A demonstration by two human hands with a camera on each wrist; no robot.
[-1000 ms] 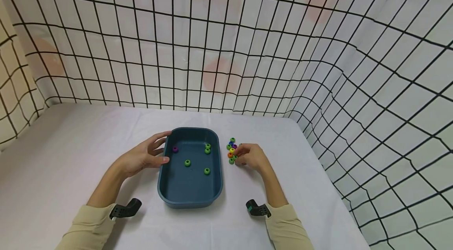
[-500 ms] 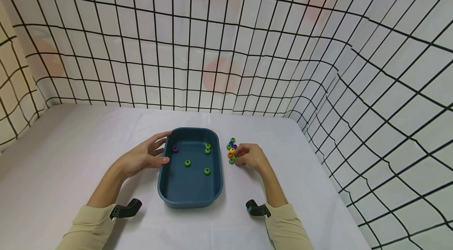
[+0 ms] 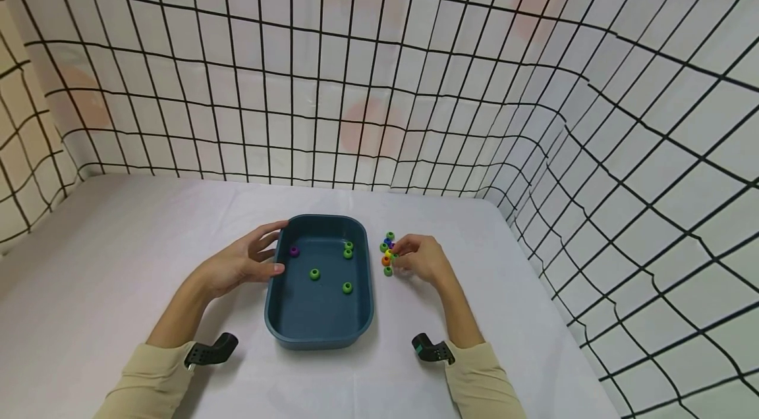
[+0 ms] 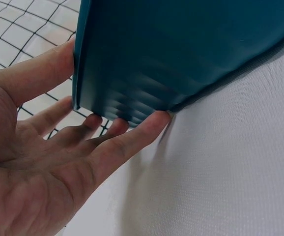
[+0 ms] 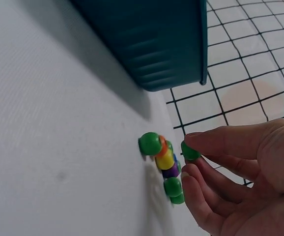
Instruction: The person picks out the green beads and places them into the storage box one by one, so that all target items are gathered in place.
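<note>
A blue rectangular tray stands on the white-covered table. Inside it lie a purple bead and several green beads. My left hand rests against the tray's left side; in the left wrist view, the thumb touches near the rim and fingertips meet the outer wall. Right of the tray, my right hand pinches a green bead between thumb and fingers, held just off the table. Beneath it sits a small cluster with an orange bead, a yellow bead, a purple bead and several green ones.
A black grid on pale cloth walls the back and right side of the table. Black wrist straps sit by both sleeves. A narrow strip of tablecloth separates the tray from the bead cluster.
My right hand has taken a green bead from the near side of the cluster and lifted it slightly. The left hand and the tray stay where they were.
</note>
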